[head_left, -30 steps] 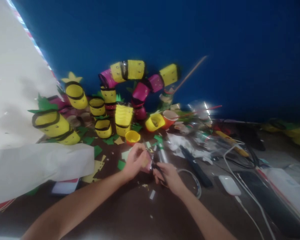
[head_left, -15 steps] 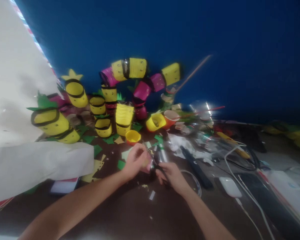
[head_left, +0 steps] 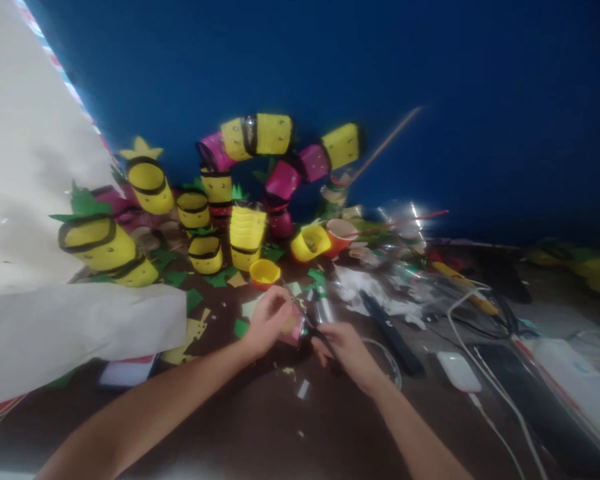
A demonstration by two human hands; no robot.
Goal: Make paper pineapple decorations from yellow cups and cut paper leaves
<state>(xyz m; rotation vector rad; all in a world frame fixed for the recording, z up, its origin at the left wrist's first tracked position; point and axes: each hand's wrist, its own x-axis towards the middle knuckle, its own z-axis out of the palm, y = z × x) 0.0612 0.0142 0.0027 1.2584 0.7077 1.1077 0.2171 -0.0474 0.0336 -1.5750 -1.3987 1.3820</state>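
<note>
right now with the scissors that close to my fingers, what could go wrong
1. The scissors in the right hand work close to the left hand pinching the small pink piece; a slip could nick a finger.
2. The white cable lies near the right forearm and might snag.

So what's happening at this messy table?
A person is doing paper craft. The left hand pinches a small pink piece, and the right hand works dark scissors against it. Behind them stand yellow and pink decorated cups with green scraps around, and white cables lie to the right.
</note>
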